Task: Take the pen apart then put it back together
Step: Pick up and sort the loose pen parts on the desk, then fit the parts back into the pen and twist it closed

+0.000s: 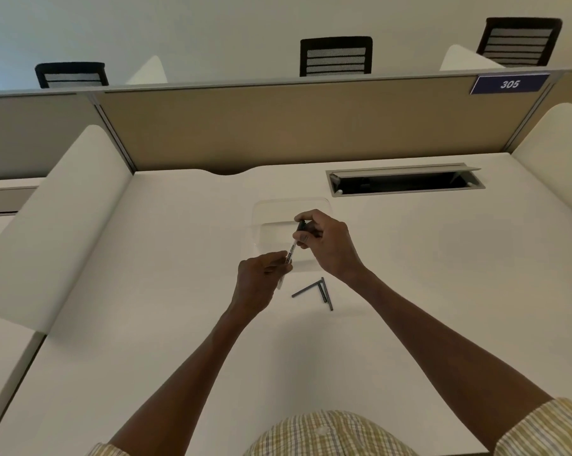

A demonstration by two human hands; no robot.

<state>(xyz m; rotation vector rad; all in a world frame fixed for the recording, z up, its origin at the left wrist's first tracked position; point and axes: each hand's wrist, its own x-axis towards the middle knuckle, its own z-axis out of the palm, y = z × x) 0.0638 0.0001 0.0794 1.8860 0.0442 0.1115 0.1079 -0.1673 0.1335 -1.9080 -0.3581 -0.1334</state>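
Observation:
A white pen point(290, 253) with black lettering is held tilted above the white desk point(179, 324), between both hands. My left hand point(261, 274) grips its lower barrel, fingers curled round it. At the top, my right hand point(324, 241) pinches the pen's black end piece point(300, 225). Three thin dark sticks point(320, 291) lie on the desk just below my right wrist, two side by side and one angled away to the left. Whether they are pen parts is too small to tell.
A clear plastic tray point(291, 209) lies on the desk behind the hands. An open cable hatch point(406, 182) is sunk into the desk at the back right. White side dividers point(57, 225) and a tan partition point(278, 126) enclose the desk. Chairs stand beyond.

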